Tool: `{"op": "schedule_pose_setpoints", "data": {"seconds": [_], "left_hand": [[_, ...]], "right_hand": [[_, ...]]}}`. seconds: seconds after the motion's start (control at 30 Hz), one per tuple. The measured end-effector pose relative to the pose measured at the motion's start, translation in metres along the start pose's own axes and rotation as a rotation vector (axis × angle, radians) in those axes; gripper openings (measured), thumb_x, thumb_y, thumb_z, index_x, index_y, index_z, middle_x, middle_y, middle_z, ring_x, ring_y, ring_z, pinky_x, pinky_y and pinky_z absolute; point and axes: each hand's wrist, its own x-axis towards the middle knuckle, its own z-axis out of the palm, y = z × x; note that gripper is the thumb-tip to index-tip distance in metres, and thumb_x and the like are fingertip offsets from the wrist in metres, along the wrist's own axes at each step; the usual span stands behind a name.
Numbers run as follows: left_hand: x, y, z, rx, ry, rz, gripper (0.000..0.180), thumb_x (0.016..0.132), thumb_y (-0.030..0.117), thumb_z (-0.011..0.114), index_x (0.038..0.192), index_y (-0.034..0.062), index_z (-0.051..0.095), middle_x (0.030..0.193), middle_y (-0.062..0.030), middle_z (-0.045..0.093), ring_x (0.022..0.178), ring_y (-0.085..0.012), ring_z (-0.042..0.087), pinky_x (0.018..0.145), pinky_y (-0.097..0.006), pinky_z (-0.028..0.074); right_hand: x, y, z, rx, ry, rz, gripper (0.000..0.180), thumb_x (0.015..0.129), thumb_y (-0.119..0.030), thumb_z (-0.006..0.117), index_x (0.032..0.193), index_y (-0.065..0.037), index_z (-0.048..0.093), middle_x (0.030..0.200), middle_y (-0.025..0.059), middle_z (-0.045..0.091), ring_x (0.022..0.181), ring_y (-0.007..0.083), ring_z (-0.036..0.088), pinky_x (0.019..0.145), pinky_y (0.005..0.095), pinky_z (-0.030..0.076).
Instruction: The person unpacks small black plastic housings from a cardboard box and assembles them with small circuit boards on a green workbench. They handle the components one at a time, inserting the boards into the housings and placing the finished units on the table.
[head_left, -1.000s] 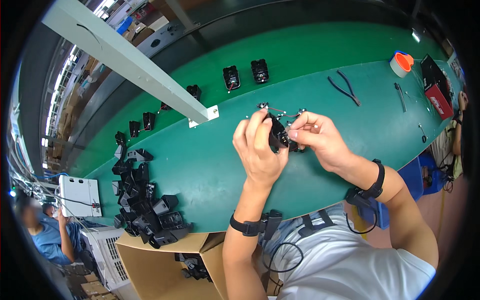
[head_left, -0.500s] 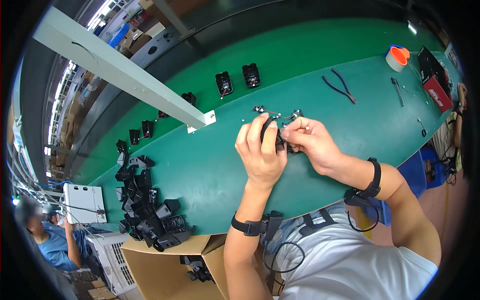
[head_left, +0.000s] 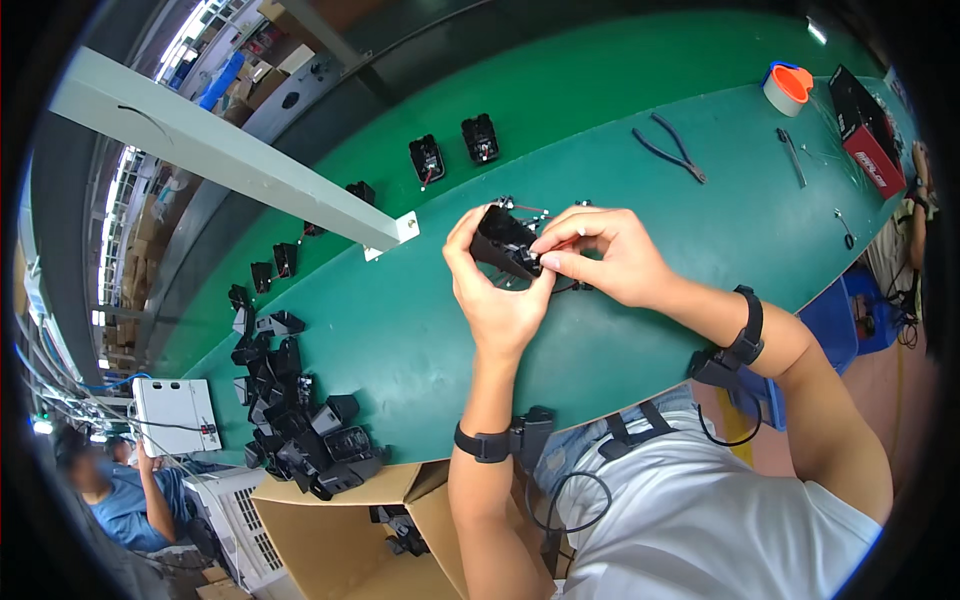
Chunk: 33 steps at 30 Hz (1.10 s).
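My left hand (head_left: 497,300) is wrapped round a black plastic housing (head_left: 492,246), held tilted above the green table with its open side showing. My right hand (head_left: 615,258) reaches in from the right, thumb and forefinger pinched at the housing's edge. A thin red wire (head_left: 572,239) with a small white end runs along these fingers. What sits between the fingertips is partly hidden. Just behind the hands, small black parts with red wires (head_left: 507,202) lie on the table.
Black housings (head_left: 290,400) are heaped at the left, over an open cardboard box (head_left: 330,520). Wired housings (head_left: 427,158) stand in a row along the far side. A grey post (head_left: 230,140) rises at left. Pliers (head_left: 672,150), tape (head_left: 787,90) and a red-black box (head_left: 868,140) lie right.
Both hands have shifted slightly left. My left hand has turned the housing so its open inside shows, and my right fingertips have come to its edge.
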Motion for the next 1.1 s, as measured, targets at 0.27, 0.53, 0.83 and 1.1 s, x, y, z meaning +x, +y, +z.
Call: {"op": "schedule_pose_setpoints", "data": {"seconds": [0.27,0.53,0.83,1.1], "left_hand": [[0.004,0.001,-0.003,-0.460,-0.316,-0.285,0.081,0.064,0.005,0.088,0.131,0.0044,0.043,0.126,-0.0121,0.055,0.112,-0.0205,0.059,0.097,-0.034,0.050],[0.010,-0.007,-0.018,-0.671,-0.506,-0.432,0.098,0.056,0.014,0.096,0.137,-0.0029,0.045,0.123,-0.0133,0.060,0.114,-0.0212,0.060,0.101,-0.035,0.048],[0.006,-0.003,-0.014,-0.557,-0.419,-0.378,0.097,0.056,0.014,0.097,0.137,-0.0001,0.046,0.128,-0.0110,0.056,0.117,-0.0207,0.058,0.102,-0.035,0.047],[0.007,-0.005,-0.010,-0.429,-0.382,-0.331,0.092,0.058,0.016,0.095,0.136,0.0035,0.047,0.119,-0.0088,0.060,0.106,-0.0174,0.061,0.083,-0.029,0.052]], "right_hand": [[0.005,-0.002,-0.015,-0.372,-0.087,-0.442,0.015,0.078,-0.001,0.073,0.094,-0.002,0.073,0.090,0.0103,0.069,0.080,0.0212,0.065,0.070,0.0320,0.053],[0.005,-0.010,-0.016,-0.257,-0.152,-0.323,0.018,0.079,-0.006,0.075,0.096,-0.003,0.070,0.084,0.0075,0.070,0.078,0.0174,0.065,0.070,0.0300,0.053],[-0.001,-0.013,-0.015,-0.124,0.051,-0.202,0.023,0.080,-0.003,0.073,0.103,-0.001,0.067,0.088,0.0062,0.069,0.073,0.0131,0.062,0.070,0.0266,0.052],[-0.001,-0.018,-0.013,-0.442,0.000,-0.417,0.026,0.074,0.003,0.073,0.099,-0.001,0.066,0.078,0.0058,0.068,0.068,0.0153,0.059,0.061,0.0270,0.048]]}}
